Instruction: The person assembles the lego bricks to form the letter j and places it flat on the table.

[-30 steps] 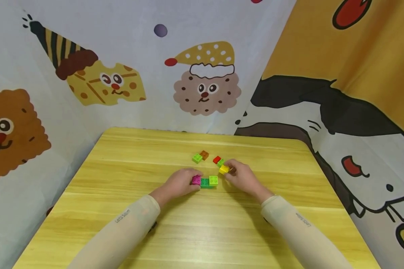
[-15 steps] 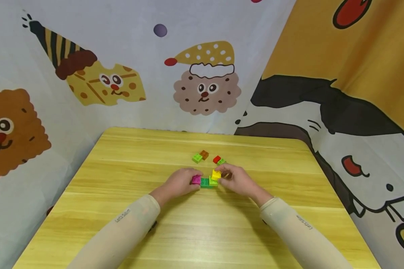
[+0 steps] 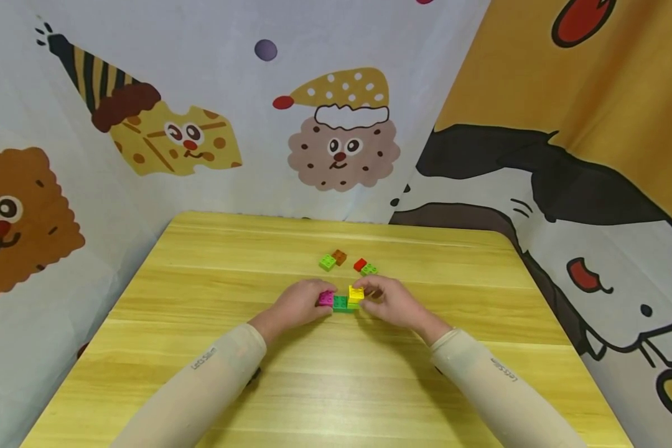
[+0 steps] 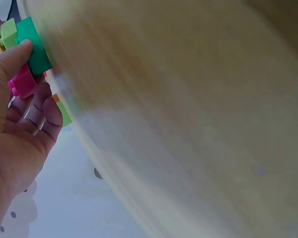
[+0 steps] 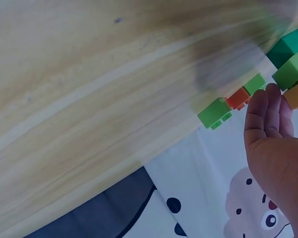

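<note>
In the head view, a dark green brick [image 3: 340,303] sits on the table as the base of a small build. At its left end is a magenta brick [image 3: 326,299], which my left hand [image 3: 298,305] grips between thumb and fingers. A light green brick [image 3: 353,305] sits on the right end. On top of that is a yellow brick [image 3: 356,293], pinched by my right hand [image 3: 396,303]. The left wrist view shows the thumb against the magenta brick [image 4: 24,82] and green base. The right wrist view shows the yellow brick [image 5: 297,94] against the light green one [image 5: 292,70].
Behind the build lie a loose light green brick [image 3: 327,262] beside a brown brick [image 3: 339,257], and a red brick [image 3: 360,265] touching another green brick [image 3: 369,269]. The wooden table [image 3: 336,386] ends at a cartoon-printed cloth [image 3: 213,199].
My right hand has carried the yellow brick leftward from beside the loose green brick onto the light green brick of the build. The left hand has kept its place on the magenta brick.
</note>
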A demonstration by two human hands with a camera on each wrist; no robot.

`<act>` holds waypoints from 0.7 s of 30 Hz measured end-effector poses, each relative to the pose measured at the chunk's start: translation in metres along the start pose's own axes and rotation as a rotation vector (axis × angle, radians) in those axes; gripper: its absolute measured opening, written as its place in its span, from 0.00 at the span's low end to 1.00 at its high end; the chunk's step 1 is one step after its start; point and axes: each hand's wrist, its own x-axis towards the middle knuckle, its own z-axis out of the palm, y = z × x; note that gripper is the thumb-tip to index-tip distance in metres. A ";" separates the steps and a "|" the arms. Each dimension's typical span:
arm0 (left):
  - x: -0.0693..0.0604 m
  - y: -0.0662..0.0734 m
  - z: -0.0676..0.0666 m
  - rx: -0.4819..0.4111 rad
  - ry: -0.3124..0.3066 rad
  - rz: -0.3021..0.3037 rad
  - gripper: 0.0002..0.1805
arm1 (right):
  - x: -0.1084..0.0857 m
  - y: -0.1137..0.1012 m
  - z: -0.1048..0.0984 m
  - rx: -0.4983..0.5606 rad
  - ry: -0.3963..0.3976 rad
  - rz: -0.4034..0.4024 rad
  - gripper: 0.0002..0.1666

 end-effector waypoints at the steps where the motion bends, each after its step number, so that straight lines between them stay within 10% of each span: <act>1: 0.000 0.000 0.000 0.002 -0.001 0.000 0.27 | 0.000 0.001 0.001 0.000 0.001 0.001 0.21; 21: 0.000 -0.001 0.002 0.018 0.008 0.020 0.26 | 0.000 0.003 0.016 0.047 0.063 -0.018 0.21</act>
